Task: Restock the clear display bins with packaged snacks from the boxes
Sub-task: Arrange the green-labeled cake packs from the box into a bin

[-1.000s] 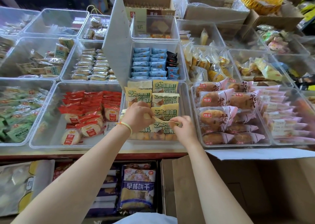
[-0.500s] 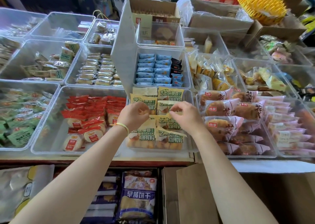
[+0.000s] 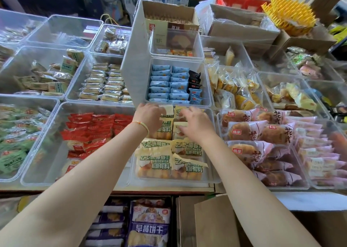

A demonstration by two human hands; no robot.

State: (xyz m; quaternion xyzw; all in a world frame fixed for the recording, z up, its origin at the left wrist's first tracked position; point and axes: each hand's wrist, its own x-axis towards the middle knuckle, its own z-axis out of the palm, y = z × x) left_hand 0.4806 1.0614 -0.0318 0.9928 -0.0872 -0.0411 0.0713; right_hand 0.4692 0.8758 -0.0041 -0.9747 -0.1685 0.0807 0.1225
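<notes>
Yellow-and-green snack packets (image 3: 155, 161) nearly filled the clear bin (image 3: 213, 179) where both hands worked at the far end. The left hand (image 3: 149, 118) gripped a packet's top edge; the right hand (image 3: 195, 125) lay on the next stack, fingers curled, though I could not tell if it held anything. By my guess this bin was almost done, while the bin of red packets (image 3: 97, 128) beside it had room left. More bins crowded the table (image 3: 165, 187), with an open cardboard box (image 3: 212, 222) below.
</notes>
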